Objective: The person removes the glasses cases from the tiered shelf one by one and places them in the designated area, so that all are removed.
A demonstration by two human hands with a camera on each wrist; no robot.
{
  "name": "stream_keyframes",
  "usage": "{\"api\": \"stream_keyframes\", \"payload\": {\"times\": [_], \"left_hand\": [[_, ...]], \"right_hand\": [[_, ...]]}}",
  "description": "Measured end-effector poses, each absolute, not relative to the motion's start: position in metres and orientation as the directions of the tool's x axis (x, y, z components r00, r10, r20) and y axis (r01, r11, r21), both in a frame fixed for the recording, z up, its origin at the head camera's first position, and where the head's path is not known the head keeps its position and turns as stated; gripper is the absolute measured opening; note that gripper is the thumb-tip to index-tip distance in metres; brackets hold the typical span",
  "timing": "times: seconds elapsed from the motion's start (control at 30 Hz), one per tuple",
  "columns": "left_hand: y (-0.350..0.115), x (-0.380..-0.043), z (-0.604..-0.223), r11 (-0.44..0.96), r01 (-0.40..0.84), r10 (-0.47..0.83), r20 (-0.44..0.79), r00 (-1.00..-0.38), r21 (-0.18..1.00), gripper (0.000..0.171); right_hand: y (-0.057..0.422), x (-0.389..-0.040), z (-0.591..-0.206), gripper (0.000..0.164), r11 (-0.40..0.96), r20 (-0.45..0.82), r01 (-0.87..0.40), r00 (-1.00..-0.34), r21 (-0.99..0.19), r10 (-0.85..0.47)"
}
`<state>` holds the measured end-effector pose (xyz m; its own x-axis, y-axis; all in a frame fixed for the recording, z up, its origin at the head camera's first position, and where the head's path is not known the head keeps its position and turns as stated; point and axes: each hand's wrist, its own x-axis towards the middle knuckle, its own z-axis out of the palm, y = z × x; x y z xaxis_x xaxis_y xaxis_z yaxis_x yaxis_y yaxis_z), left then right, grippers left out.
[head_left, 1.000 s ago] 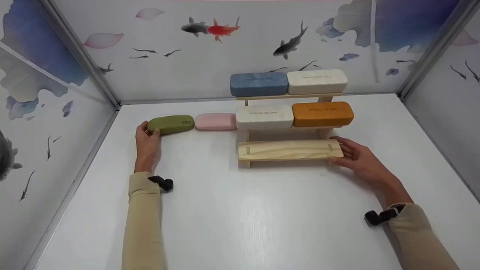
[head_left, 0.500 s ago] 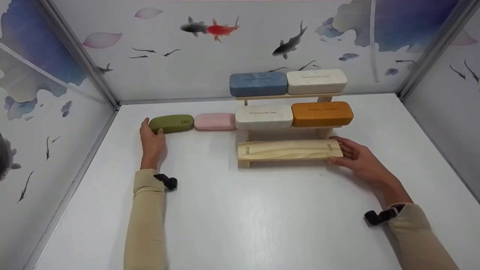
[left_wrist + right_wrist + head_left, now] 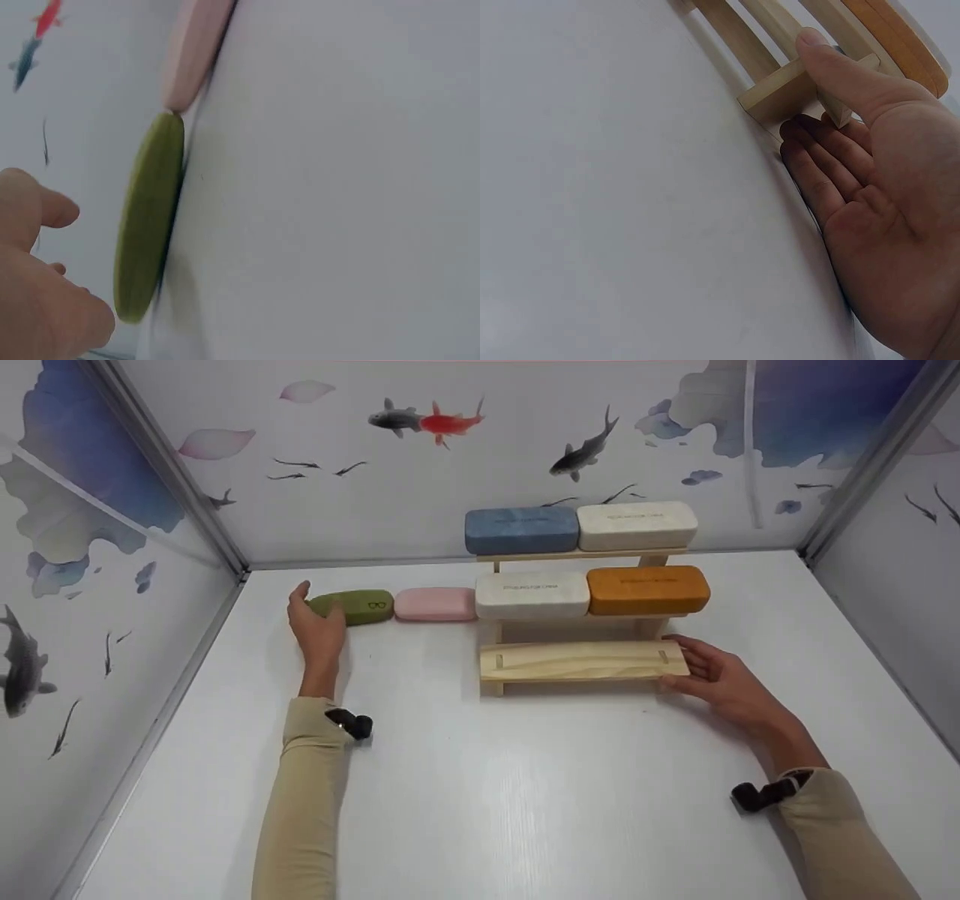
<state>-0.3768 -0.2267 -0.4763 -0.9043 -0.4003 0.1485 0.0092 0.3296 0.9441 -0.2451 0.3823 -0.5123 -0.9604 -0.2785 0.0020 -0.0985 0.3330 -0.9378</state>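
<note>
A green glasses case (image 3: 367,610) lies on the table, end to end with a pink glasses case (image 3: 435,604). My left hand (image 3: 319,631) is at the green case's left end, covering part of it. In the left wrist view, a gap shows between the relaxed fingers and the case. My right hand (image 3: 720,684) holds the right end of a wooden tiered rack (image 3: 585,661) at its bottom shelf. The right wrist view shows the thumb (image 3: 840,67) against the shelf's edge and the other fingers bent below it.
On the rack's middle shelf sit a white case (image 3: 532,596) and an orange case (image 3: 649,591). Above them, a blue case (image 3: 521,531) and another white case (image 3: 637,526) fill the top shelf. Patterned panels (image 3: 420,495) enclose the white table (image 3: 525,795).
My left hand has shifted to the right and slightly away from me, coming over the green case's end and loosening from it. My right hand stays on the rack.
</note>
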Motion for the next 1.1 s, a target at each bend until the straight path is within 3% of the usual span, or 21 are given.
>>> {"api": "stream_keyframes", "payload": {"times": [0.1,0.33,0.53,1.1], "left_hand": [[-0.208,-0.373,-0.46,0.275,0.096,-0.399,0.204,-0.894,0.957,0.059],[-0.161,-0.359,-0.432,0.222,0.331,-0.251,0.382,-0.889,0.917,0.051],[-0.13,-0.348,-0.417,0.207,0.466,-0.175,0.502,-0.847,0.86,0.049],[-0.086,-0.326,-0.423,0.124,0.498,0.029,0.499,-0.866,0.858,0.048]], "right_hand": [[0.382,-0.245,-0.513,0.082,0.333,0.002,-0.099,-0.961,-0.938,-0.278],[0.382,-0.247,-0.514,0.081,0.334,0.008,-0.111,-0.955,-0.936,-0.295],[0.382,-0.245,-0.511,0.08,0.353,0.018,-0.125,-0.956,-0.927,-0.292],[0.384,-0.247,-0.513,0.079,0.349,-0.001,-0.102,-0.959,-0.931,-0.283]]}}
